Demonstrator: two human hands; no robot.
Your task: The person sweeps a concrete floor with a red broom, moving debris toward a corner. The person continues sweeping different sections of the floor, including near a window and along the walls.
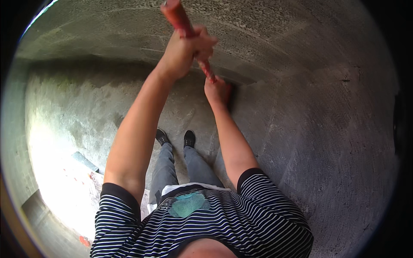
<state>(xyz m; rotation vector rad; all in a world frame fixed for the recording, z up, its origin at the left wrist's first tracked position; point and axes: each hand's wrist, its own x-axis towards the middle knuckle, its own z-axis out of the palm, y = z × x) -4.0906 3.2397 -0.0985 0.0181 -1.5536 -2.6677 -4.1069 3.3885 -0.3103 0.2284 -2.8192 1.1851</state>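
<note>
A long red handle (177, 16), worn in patches, runs down from the top of the view, its upper end towards me. My left hand (190, 48) is wrapped around it near that thick upper end. Lower down, my right hand (216, 90) grips the same handle. Just past the right hand shows a blurred dark and red part (229, 93), perhaps the tool's head; its kind is unclear. The far end is mostly hidden behind the right hand and forearm.
A rough concrete wall (251, 29) rises ahead, with another wall (335, 135) to the right. My shoes (189, 138) stand on the stained concrete floor (180, 109). A grey block (85, 161) lies at left beside glaring light. A small red thing (84, 241) is at lower left.
</note>
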